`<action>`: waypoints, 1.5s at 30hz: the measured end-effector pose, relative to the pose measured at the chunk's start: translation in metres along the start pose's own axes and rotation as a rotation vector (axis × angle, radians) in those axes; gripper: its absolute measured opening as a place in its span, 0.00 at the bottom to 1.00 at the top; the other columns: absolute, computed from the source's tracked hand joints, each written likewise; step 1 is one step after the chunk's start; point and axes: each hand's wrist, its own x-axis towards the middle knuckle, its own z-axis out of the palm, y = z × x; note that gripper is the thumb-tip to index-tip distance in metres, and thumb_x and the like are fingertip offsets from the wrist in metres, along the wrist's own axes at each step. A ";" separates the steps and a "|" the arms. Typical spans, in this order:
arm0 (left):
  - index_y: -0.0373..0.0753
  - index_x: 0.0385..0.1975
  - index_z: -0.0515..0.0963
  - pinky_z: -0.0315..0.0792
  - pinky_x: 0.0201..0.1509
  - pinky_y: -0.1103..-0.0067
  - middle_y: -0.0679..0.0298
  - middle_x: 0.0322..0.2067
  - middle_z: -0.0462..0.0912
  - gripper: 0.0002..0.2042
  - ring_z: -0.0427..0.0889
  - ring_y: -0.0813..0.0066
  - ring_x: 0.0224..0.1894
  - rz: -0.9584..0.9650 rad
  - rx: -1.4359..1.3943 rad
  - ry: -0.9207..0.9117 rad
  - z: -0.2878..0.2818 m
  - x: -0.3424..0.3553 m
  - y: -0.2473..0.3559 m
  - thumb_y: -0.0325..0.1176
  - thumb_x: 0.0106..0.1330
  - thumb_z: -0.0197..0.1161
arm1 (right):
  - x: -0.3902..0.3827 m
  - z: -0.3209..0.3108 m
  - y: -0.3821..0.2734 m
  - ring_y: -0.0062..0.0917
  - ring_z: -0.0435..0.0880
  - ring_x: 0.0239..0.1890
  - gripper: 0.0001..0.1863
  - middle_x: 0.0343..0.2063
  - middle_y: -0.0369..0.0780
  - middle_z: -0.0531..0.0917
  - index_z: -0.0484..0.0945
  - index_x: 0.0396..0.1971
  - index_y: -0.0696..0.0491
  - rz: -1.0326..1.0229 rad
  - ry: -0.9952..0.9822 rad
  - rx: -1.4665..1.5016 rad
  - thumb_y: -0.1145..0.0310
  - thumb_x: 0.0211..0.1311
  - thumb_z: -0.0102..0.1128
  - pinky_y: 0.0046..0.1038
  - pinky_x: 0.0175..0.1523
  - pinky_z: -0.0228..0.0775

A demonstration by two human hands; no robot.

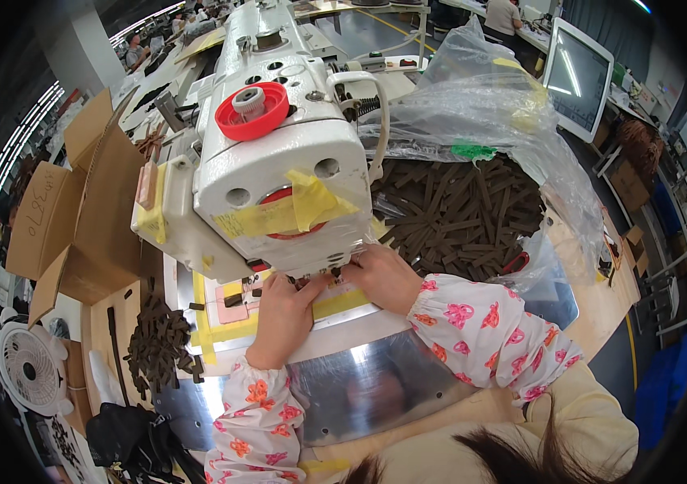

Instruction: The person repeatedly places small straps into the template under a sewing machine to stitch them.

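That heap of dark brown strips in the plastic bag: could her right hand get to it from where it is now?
Probably yes. The right hand rests under the sewing machine, and the heap of dark brown strips lies just beside it, with the plastic bag open toward her.

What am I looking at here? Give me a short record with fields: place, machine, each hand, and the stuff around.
Place: workshop bench with a metal plate
Machine: white industrial sewing machine, red knob on top, yellow tape on its face
Left hand: left hand flat on the taped plate under the machine head
Right hand: right hand beside it, fingertips at the needle area
Right side: clear plastic bag over a heap of dark brown strips
Left side: smaller pile of strips, cardboard box, white fan
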 end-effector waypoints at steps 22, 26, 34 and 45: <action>0.44 0.31 0.80 0.63 0.49 0.72 0.60 0.40 0.75 0.09 0.73 0.65 0.39 0.054 0.129 0.300 0.023 -0.008 -0.001 0.30 0.52 0.55 | -0.005 0.003 0.020 0.42 0.75 0.38 0.09 0.32 0.46 0.79 0.81 0.26 0.59 -0.062 0.100 0.071 0.82 0.40 0.59 0.37 0.43 0.67; 0.44 0.31 0.80 0.63 0.48 0.73 0.59 0.41 0.75 0.09 0.73 0.66 0.39 -0.006 0.149 0.264 0.020 -0.018 -0.009 0.31 0.51 0.55 | 0.002 0.013 0.016 0.42 0.74 0.40 0.10 0.32 0.45 0.79 0.81 0.28 0.59 -0.079 0.020 0.054 0.82 0.40 0.58 0.39 0.48 0.64; 0.43 0.28 0.80 0.64 0.46 0.74 0.59 0.41 0.75 0.07 0.74 0.69 0.39 0.017 0.154 0.219 0.023 -0.014 -0.012 0.31 0.51 0.55 | 0.001 0.002 0.012 0.43 0.73 0.43 0.14 0.33 0.46 0.79 0.81 0.32 0.58 -0.117 -0.040 -0.020 0.84 0.42 0.53 0.39 0.54 0.60; 0.43 0.28 0.80 0.63 0.44 0.75 0.62 0.35 0.75 0.07 0.73 0.70 0.36 0.036 0.171 0.280 0.022 -0.015 -0.010 0.31 0.51 0.56 | 0.005 -0.008 0.007 0.42 0.74 0.44 0.14 0.34 0.46 0.80 0.80 0.32 0.60 -0.092 -0.091 0.006 0.84 0.43 0.50 0.40 0.57 0.58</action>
